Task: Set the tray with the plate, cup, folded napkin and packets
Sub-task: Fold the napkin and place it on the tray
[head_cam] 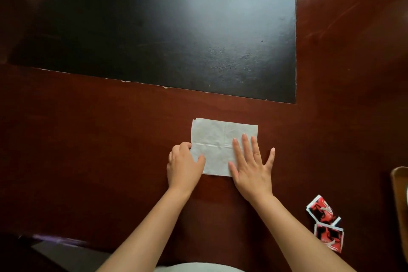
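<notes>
A white paper napkin (217,139) lies flat on the dark red wooden table (88,139), creased into quarters. My left hand (184,166) pinches the napkin's near-left corner between thumb and fingers. My right hand (251,165) lies flat, fingers spread, pressing on the napkin's right half. Two red-and-black packets (323,211) (329,237) lie on the table to the near right, apart from both hands. At the far right edge shows the brown rim of a wooden tray (398,185), mostly cut off by the frame. No plate or cup is in view.
A large black rectangular inlay (176,28) covers the far middle of the table. The table's near edge runs along the bottom left, with grey floor below it.
</notes>
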{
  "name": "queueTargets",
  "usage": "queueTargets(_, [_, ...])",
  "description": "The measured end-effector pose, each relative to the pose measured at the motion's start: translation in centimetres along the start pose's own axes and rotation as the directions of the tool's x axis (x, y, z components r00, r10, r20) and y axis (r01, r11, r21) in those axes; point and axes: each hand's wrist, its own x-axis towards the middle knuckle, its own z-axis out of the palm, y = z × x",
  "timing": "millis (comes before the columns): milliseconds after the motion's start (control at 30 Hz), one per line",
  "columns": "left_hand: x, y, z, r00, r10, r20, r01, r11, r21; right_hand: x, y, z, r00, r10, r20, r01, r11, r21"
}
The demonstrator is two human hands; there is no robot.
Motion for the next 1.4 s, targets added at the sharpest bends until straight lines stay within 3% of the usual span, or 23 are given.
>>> queueTargets(167, [0.2,0.2,-0.2,0.994,-0.083,0.069,0.092,0.985,-0.145,0.1,0.0,0.0,1.0,-0.016,0.002,0.016,1.0,0.013])
queueTargets(267, [-0.2,0.1,-0.1,0.993,-0.063,0.097,0.083,0.975,-0.209,0.1,0.1,0.0,1.0,-0.02,-0.003,0.02,1.0,0.014])
queueTargets(400, [-0.4,-0.4,0.0,0.979,-0.047,0.198,0.127,0.9,-0.416,0.2,0.2,0.1,1.0,-0.019,-0.01,0.02,0.999,0.049])
queueTargets(567, [-1.3,-0.4,0.4,0.987,0.01,0.157,0.066,0.881,-0.468,-0.7,0.6,-0.9,0.992,-0.005,-0.125,0.019,0.993,0.113])
queueTargets(667, [-2.6,0.4,0.8,0.995,0.098,0.023,-0.079,0.9,-0.429,-1.7,1.1,-0.7,0.994,-0.055,-0.093,0.062,0.996,0.068])
queueTargets(767, [-3.7,1.3,1.3,0.949,0.298,-0.102,-0.314,0.883,-0.348,-1.8,1.6,-0.3,0.995,-0.07,-0.066,0.073,0.996,0.043])
queueTargets(900, [-3.9,2.2,2.8,0.894,0.441,-0.085,-0.448,0.866,-0.224,-1.6,1.8,-0.6,0.993,-0.088,-0.084,0.092,0.994,0.051])
queueTargets(967, [-3.9,2.7,3.4,0.894,0.448,-0.012,-0.436,0.863,-0.255,-1.9,2.3,-0.7,0.987,-0.004,-0.161,0.028,0.989,0.147])
queueTargets(1033, [-3.9,2.8,3.9,0.887,0.461,0.028,-0.437,0.857,-0.273,-2.4,3.4,-0.6,0.941,0.204,-0.269,-0.104,0.933,0.344])
queueTargets(1133, [-3.3,2.3,4.6,0.836,0.544,-0.068,-0.547,0.82,-0.168,-3.4,4.7,-0.6,0.866,0.403,-0.295,-0.197,0.818,0.54])
queueTargets(1200, [-2.6,1.9,5.2,0.795,0.605,-0.048,-0.606,0.795,-0.015,-3.7,4.9,-0.9,0.881,0.333,-0.336,-0.134,0.857,0.497])
queueTargets(1267, [-1.7,1.5,5.7,0.763,0.641,0.081,-0.643,0.741,0.196,-3.5,4.6,-1.2,0.919,0.182,-0.349,-0.029,0.916,0.401])
queueTargets(1400, [-0.5,0.9,6.5,0.725,0.64,0.252,-0.677,0.597,0.431,-2.2,4.0,-0.9,0.97,-0.059,-0.235,0.11,0.971,0.211])
